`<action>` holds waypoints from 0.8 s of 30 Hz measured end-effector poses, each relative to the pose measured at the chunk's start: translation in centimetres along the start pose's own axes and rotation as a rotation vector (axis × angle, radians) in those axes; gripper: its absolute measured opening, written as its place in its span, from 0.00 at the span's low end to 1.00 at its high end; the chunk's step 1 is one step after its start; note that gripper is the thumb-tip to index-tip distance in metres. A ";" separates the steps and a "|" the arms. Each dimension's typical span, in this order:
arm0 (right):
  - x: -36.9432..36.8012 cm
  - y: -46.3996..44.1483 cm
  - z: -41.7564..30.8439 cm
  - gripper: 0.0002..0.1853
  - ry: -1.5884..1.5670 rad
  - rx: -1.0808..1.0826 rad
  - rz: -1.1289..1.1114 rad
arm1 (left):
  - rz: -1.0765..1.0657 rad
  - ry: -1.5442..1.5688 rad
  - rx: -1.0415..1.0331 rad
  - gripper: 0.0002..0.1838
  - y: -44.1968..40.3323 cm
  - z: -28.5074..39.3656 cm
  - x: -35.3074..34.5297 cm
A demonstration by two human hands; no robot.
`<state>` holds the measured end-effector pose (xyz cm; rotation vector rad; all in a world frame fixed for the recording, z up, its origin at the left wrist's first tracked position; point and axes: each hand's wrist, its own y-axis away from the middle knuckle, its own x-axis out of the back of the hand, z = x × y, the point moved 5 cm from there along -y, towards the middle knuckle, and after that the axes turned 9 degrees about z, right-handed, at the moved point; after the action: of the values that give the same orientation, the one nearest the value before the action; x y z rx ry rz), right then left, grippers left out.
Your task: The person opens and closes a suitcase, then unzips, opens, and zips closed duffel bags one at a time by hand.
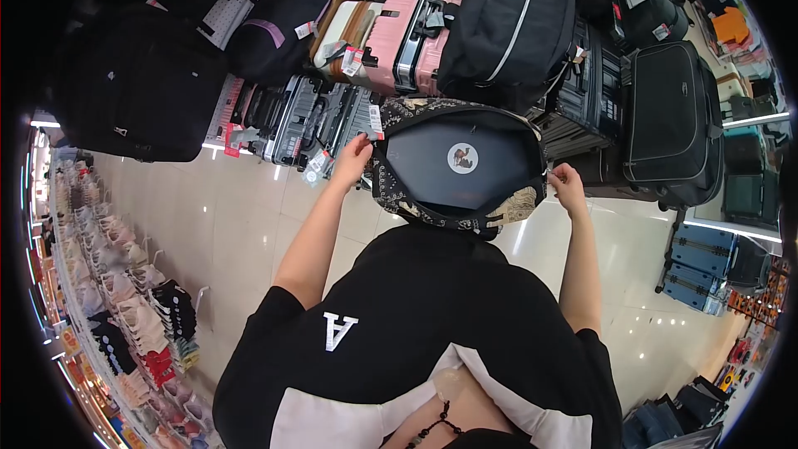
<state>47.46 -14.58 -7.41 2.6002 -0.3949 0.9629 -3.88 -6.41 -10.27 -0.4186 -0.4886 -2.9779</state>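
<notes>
your black shirt up close, patterned bag gaping between both hands

shirt fills the near side, below both hands, white letter on the left chest. bag is just past it, mouth wide, black with cream print. your left hand is pinching at its left edge, right by a white tag. your right hand has thumb and fingers together at the opposite edge; too small to tell if that's fabric or a zipper pull. between the hands, inside the bag: dark flat panel, round white sticker on it. can't tell what the bag rests on.

beyond the hands: pink suitcase, black backpack. black soft suitcase past your right hand, on its outer side. hanging garments well out left of your left hand, across glossy floor.
</notes>
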 end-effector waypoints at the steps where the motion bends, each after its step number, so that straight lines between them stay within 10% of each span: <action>1: 0.0 -0.1 -0.4 0.09 0.044 0.038 0.020 | -0.023 -0.011 0.057 0.19 -0.6 -0.1 -0.1; 10: 1.8 3.2 -8.3 0.05 0.294 0.561 0.303 | -0.115 -0.283 -0.041 0.11 -1.7 0.2 -0.5; 17: -0.6 2.8 -4.2 0.03 -0.394 -0.108 0.224 | -0.161 -0.454 -0.091 0.11 -2.7 -1.5 -1.0; 24: 1.2 1.9 -5.5 0.03 -0.436 -0.055 0.196 | 0.297 -0.665 -0.290 0.08 -0.2 3.1 -0.4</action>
<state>44.54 -14.21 -2.29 2.7472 -0.7841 0.4202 -2.74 -5.18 -7.68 -1.3875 -0.0164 -2.5614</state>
